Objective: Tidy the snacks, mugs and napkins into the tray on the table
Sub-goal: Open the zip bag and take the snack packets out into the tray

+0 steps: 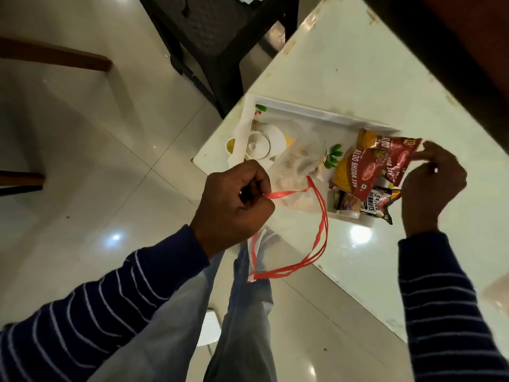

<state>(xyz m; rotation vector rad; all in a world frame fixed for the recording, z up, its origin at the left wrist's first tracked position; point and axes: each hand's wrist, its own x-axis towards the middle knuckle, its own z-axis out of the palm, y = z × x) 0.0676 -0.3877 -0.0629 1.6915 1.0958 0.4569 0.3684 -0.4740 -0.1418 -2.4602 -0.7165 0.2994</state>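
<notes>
Settling snack packets into the tray (316, 113) is the step judged to be in hand; only the head view is given. The white tray lies at the desk (344, 64) corner nearest the person, one end reaching the desk's near edge. The right hand (432, 186), at the tray's right-hand end, pinches the edge of a red snack packet (377, 166) between thumb and fingertips, the palm turned down and the wrist bent over the desk. That packet rests on a salted peanuts packet (370, 205), both partly over the tray's rim. The left hand (234, 205) is closed in a fist on the red drawstring (316, 238) of a clear bag (297, 166); the bag leans on the tray's middle, and the string's loop trails off the desk's near edge. A white mug (261, 144), apparently upturned, lies at the tray's far-left end. No napkins can be made out with certainty. The next move likely calls for pushing the packets fully inside the rim, then gathering the loose string so that the bag sits wholly within the tray.
</notes>
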